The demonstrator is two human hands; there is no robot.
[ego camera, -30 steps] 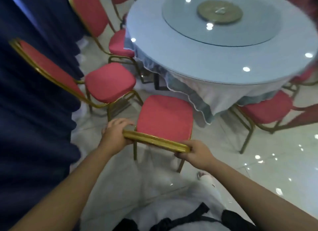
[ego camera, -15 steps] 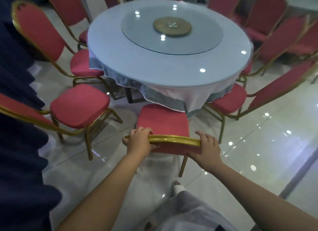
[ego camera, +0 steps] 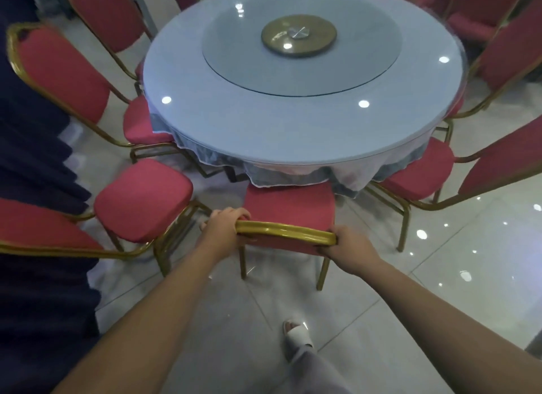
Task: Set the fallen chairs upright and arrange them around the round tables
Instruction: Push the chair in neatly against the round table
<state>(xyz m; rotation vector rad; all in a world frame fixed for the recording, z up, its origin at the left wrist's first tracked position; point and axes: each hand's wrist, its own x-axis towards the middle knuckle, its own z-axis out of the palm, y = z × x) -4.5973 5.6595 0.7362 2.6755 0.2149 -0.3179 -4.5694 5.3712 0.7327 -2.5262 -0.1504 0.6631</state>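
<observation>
Grey trousers (ego camera: 315, 374), white slipper (ego camera: 297, 336)

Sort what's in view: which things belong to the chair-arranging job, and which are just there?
Job: held chair, gripped at its top rail by left hand and right hand; table; left chair and right chair beside it.
Just there: turntable on the table; curtain; slipper.

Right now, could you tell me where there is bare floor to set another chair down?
Bare floor tiles lie right of the held chair, bordered by the right-hand chair, and behind it by the foot. The left is crowded: left-hand chair beside dark curtain.
</observation>
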